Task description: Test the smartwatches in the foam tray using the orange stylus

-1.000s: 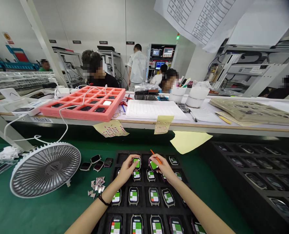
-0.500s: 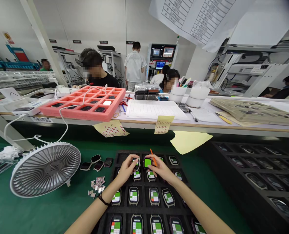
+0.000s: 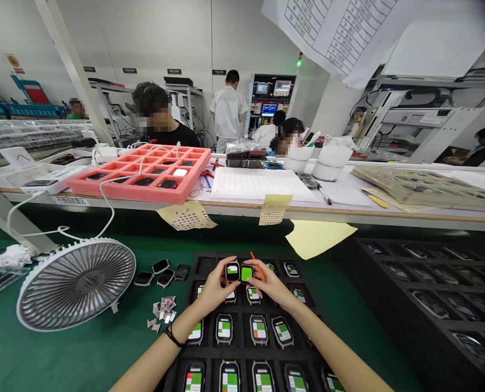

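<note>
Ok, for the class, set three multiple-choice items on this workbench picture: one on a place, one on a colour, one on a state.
1. Where is the white desk fan?
A. On the pink foam tray
B. On the green mat, left of the black watch tray
C. On the white bench

2. What colour is the thin stick at the right hand?
A. Orange
B. Blue
C. White

3. What do the watch in the left hand and the watch in the right hand show?
A. Dark screens
B. Bare backs, face down
C. Lit screens with green

1: B, the fan stands on the mat beside the tray.
2: A, orange shows past the fingers.
3: C, both faces glow green.
</note>
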A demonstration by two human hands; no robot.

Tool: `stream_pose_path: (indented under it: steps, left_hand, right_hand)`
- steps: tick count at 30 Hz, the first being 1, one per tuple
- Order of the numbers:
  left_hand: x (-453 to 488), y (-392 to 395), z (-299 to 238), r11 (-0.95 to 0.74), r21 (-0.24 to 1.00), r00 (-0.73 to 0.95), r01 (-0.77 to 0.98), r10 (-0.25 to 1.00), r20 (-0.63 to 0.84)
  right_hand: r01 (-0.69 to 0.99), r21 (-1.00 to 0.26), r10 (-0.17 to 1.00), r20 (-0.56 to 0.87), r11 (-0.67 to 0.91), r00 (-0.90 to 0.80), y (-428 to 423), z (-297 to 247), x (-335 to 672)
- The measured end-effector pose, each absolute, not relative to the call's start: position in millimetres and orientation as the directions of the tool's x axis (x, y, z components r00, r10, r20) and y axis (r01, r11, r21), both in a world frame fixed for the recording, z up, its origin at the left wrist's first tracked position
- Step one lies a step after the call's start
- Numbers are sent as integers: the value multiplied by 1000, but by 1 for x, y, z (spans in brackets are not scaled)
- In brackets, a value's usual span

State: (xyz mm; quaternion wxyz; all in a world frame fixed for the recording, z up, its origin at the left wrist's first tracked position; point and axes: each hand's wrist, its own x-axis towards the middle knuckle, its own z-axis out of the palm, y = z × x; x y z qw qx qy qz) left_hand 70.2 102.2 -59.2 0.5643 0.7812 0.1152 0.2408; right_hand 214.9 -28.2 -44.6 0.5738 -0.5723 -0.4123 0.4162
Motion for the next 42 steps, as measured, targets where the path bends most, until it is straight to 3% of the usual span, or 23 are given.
stream_pose_path:
  steps: [9, 15, 21, 27, 32, 37, 42]
  left_hand:
    - [70, 104, -60, -403, 909, 836, -104, 459, 299]
    - [66, 96, -51, -673, 726, 845, -142, 300, 443]
    - [64, 94, -54, -793, 598, 844, -114, 241, 480]
    - [62, 91, -45, -797, 567, 760, -210, 232, 608]
    - [62, 87, -36, -755, 607, 751, -247, 246, 613]
    - [63, 86, -37, -719, 634, 756, -284, 238, 609]
    - [61, 86, -39, -736, 614, 777, -285, 197, 598]
  right_hand:
    - [-27, -1000, 942, -15, -6, 335, -29, -40, 215]
    - [57, -998, 940, 17, -2, 342, -27, -51, 208]
    - [187, -982, 934, 93, 29, 345, -26, -52, 200]
    - [-161, -987, 969, -19, 22, 247, -31, -34, 201]
    - [-403, -913, 986, -119, -61, 121, -34, -27, 202]
    - [-512, -858, 985, -122, -44, 119, -32, -34, 203]
    - [-502, -864, 980, -122, -29, 154, -31, -37, 203]
